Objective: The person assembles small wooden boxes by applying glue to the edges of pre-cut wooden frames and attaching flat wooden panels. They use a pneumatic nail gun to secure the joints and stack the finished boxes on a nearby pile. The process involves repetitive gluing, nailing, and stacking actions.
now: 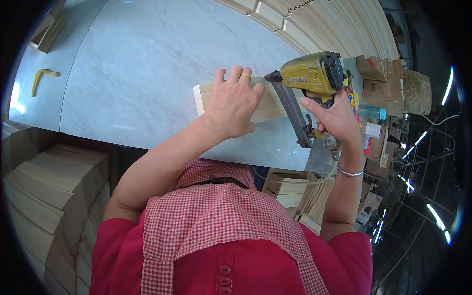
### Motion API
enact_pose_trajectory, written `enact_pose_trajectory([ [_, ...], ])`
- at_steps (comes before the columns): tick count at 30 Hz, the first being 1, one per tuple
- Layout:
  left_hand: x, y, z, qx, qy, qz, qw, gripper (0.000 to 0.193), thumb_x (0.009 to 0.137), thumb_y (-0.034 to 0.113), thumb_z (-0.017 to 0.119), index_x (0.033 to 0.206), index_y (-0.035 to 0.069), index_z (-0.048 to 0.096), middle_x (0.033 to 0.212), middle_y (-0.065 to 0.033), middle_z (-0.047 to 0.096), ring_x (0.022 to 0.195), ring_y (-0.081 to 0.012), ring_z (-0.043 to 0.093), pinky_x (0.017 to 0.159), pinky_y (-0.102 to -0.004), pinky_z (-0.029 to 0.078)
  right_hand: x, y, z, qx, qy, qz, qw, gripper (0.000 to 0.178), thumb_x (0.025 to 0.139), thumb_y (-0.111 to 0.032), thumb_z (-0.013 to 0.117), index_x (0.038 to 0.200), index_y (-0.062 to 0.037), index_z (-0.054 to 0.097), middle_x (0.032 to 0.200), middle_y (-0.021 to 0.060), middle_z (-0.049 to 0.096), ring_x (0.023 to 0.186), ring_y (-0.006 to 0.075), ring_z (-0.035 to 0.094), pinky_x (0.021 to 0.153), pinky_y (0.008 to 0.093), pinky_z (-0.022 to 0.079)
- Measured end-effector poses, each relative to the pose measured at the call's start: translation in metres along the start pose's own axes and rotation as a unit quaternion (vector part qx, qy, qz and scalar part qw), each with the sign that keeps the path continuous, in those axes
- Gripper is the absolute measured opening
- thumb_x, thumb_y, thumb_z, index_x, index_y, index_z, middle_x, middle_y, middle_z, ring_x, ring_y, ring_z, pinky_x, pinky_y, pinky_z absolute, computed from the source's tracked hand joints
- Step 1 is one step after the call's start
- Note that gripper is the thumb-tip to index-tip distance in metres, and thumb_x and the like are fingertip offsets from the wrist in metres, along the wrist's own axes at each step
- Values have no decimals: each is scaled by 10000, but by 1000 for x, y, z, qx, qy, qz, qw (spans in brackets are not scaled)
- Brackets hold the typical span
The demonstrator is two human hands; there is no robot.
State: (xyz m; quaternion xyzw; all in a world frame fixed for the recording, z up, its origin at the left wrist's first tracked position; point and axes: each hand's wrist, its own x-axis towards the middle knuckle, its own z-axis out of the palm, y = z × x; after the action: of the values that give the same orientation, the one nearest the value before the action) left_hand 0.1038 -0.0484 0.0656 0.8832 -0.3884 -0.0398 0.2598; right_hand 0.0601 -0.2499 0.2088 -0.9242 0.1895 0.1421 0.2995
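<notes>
My left hand (233,103) presses flat on a pale wooden piece (271,104) that lies on the grey marbled table (147,73); a gold ring sits on one finger. My right hand (334,118) grips the handle of a yellow nail gun (312,76), whose nose meets the right end of the wooden piece. The gun's long magazine slants down toward the table's near edge. A silver bangle circles my right wrist. An air hose runs down from the gun's handle.
Stacked pale wooden boards (334,24) fan along the far right of the table. More stacks stand at the lower left (49,196) and under the table (287,189). A yellow strip (42,76) lies far left. Cardboard boxes (393,83) sit at right.
</notes>
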Motion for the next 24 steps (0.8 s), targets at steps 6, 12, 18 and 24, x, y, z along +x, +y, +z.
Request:
enact_pose_trajectory([
  [6, -1, -2, 3, -5, 11, 2, 1000, 621, 568, 348, 868, 1081, 76, 647, 1259, -193, 545, 1208, -346, 491, 1032, -533, 395, 2, -6, -3, -3, -15, 23, 1000, 412, 866, -244, 819, 1090, 43, 627, 712, 12, 605, 459, 60, 486, 428, 234, 417],
  [12, -1, -2, 3, 0, 10, 1, 1000, 624, 570, 346, 867, 1089, 74, 652, 1272, -192, 543, 1211, -348, 489, 1037, -532, 394, 3, -10, -4, -5, -11, 28, 1000, 414, 858, -280, 828, 1040, 43, 644, 654, -5, 583, 448, 61, 489, 425, 234, 407],
  [18, -1, -2, 1, -2, -6, -2, 1000, 628, 573, 348, 868, 1093, 70, 651, 1283, -193, 534, 1215, -345, 485, 1045, -535, 390, 11, -11, -12, -28, -36, 29, 999, 458, 857, -271, 813, 1129, 58, 647, 805, 51, 661, 445, 86, 514, 413, 268, 430],
  [24, -3, -1, 2, -12, 13, 4, 1000, 626, 576, 344, 862, 1089, 62, 638, 1278, -193, 536, 1213, -345, 489, 1047, -511, 398, 16, -13, -17, -55, -50, 8, 997, 461, 855, -299, 815, 1088, 60, 644, 792, 54, 658, 439, 83, 509, 409, 267, 427],
])
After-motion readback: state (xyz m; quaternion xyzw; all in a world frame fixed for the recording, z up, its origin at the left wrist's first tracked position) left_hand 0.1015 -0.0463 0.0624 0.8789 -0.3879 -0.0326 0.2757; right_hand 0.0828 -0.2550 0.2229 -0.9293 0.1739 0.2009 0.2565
